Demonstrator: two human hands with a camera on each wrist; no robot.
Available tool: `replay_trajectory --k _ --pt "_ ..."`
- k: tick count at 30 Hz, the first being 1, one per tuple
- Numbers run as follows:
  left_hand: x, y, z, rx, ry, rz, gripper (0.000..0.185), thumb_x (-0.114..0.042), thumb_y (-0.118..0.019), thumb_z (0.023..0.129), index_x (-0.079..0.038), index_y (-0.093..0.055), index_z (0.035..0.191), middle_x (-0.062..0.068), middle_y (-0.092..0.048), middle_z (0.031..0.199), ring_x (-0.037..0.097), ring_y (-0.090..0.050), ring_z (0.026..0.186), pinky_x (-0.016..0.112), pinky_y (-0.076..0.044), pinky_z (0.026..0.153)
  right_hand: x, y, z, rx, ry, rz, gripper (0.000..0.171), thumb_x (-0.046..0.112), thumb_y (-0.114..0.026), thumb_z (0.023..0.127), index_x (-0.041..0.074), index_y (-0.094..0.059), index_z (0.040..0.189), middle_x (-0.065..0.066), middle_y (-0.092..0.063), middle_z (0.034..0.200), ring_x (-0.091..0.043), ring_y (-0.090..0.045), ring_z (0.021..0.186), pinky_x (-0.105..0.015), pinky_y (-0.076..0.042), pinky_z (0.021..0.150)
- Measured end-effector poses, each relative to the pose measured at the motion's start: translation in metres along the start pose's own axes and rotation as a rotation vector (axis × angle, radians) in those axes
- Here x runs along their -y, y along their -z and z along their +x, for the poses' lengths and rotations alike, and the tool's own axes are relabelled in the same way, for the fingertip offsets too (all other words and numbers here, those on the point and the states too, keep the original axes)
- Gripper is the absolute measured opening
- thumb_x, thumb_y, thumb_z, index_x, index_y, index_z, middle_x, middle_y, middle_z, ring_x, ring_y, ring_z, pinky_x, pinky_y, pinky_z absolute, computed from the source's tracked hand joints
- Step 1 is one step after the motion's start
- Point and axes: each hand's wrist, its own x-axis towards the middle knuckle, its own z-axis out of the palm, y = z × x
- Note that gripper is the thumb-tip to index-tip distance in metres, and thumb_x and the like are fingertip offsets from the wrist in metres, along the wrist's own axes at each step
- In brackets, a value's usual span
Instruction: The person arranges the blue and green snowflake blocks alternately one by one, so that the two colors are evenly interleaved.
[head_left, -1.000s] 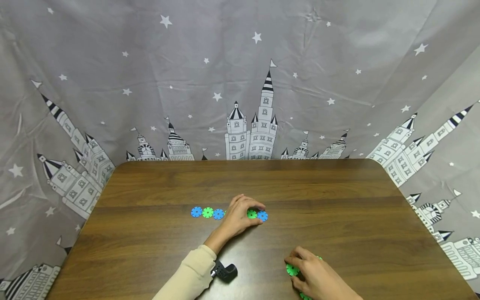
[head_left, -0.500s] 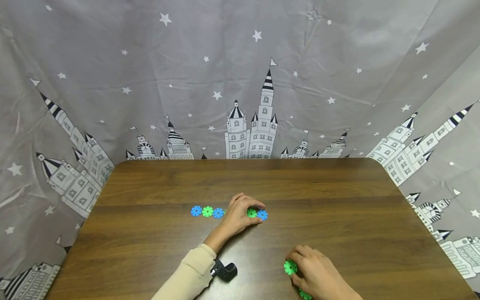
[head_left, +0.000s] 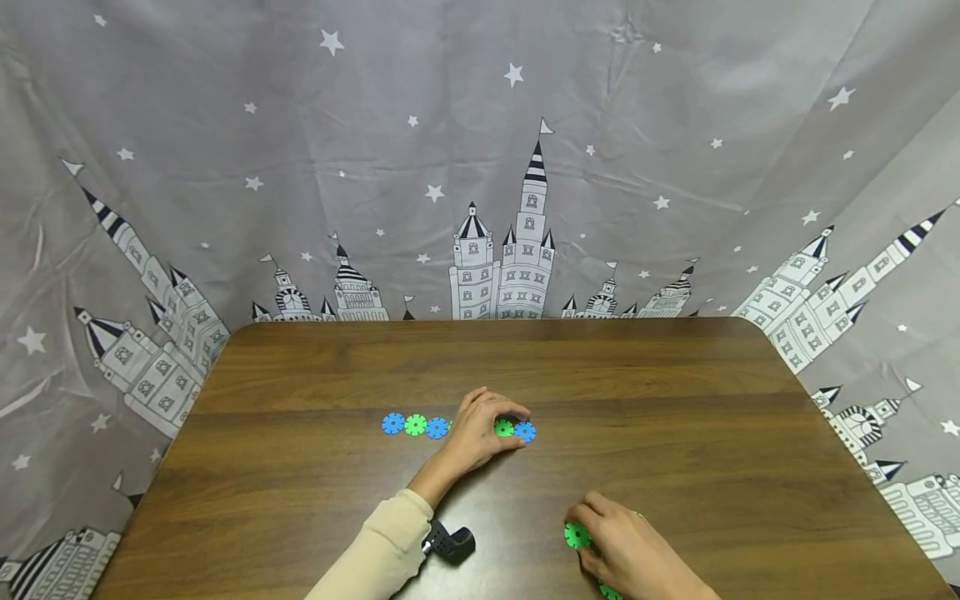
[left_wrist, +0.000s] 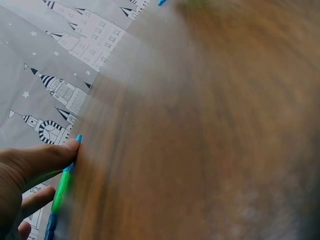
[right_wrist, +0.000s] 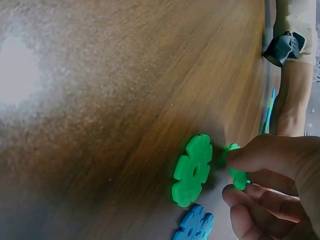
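My left hand [head_left: 474, 432] reaches over a row of notched plastic building discs, its thumb and index finger pinching the edges of the blue disc [head_left: 525, 432] at the row's right end. Beside that blue one, a green disc [head_left: 503, 427] shows in the curve of the hand; part of the row is hidden beneath it. My right hand [head_left: 626, 542], nearer the front, holds a green disc [head_left: 577, 535] between thumb and fingers. In the right wrist view, another green disc [right_wrist: 193, 170] and a blue disc [right_wrist: 194, 223] lie on the table close by the fingers.
The row's left end has a blue disc [head_left: 393, 423], a green disc [head_left: 416, 425] and another blue disc [head_left: 437, 427]. A black wrist camera [head_left: 452, 543] sits by the left sleeve [head_left: 386, 537]. A grey castle-print curtain [head_left: 600, 100] hangs behind the wooden table [head_left: 712, 433].
My right hand and the green disc in it have shifted slightly left. The left hand stays where it was on the row.
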Motion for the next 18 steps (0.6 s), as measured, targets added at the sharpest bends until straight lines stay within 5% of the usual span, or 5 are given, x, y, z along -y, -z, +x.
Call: replay_trajectory --k 18 --pt "0.000 0.001 -0.001 -0.006 -0.002 0.007 0.037 -0.024 -0.088 0.071 -0.016 -0.075 0.105 -0.004 -0.072 0.103 0.019 -0.059 0.107 0.049 -0.023 0.114 0.002 -0.005 0.013 -0.013 0.007 -0.067 0.014 0.008 -0.071 0.076 0.008 -0.066 0.089 0.006 -0.055 0.087 0.002 -0.046 0.068 -0.017 -0.043 0.057"
